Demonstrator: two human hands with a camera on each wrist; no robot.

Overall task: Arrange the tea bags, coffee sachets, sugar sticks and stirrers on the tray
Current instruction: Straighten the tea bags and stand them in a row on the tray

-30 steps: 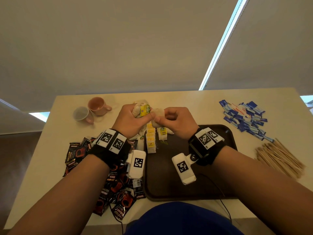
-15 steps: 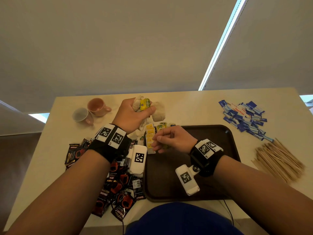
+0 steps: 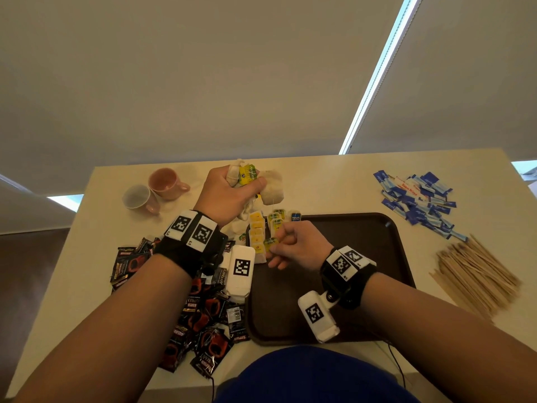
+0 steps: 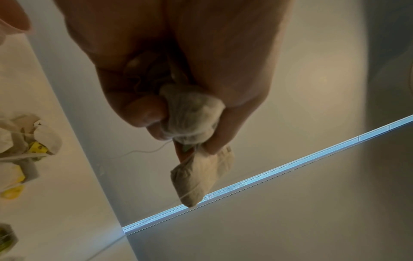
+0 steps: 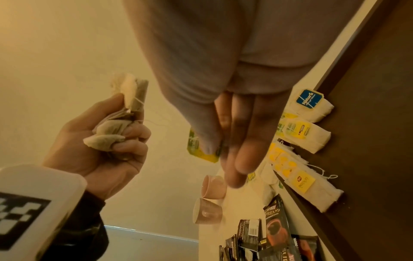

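My left hand (image 3: 232, 196) is raised behind the tray's far left corner and grips a bunch of tea bags (image 3: 247, 175); one bag (image 4: 201, 176) hangs from the fingers. My right hand (image 3: 279, 248) is lower, over the brown tray (image 3: 363, 257), and pinches a yellow-green tea bag tag (image 3: 271, 243) between thumb and fingers (image 5: 234, 155). A thin string runs from the tag up to the hanging bag (image 3: 271, 189). Several tea bags (image 3: 257, 231) lie in rows at the tray's far left corner. The same rows (image 5: 299, 134) show in the right wrist view.
Black coffee sachets (image 3: 203, 315) are heaped left of the tray. Blue sugar sticks (image 3: 418, 199) lie at the far right, wooden stirrers (image 3: 476, 274) nearer on the right. Two cups (image 3: 167, 183) lie at the far left. A few tea bags (image 4: 20, 146) lie on the table.
My right hand has come away from the left hand and dropped toward the tray's left corner, drawing the tag out on its string. The left hand has risen slightly with the bunch.
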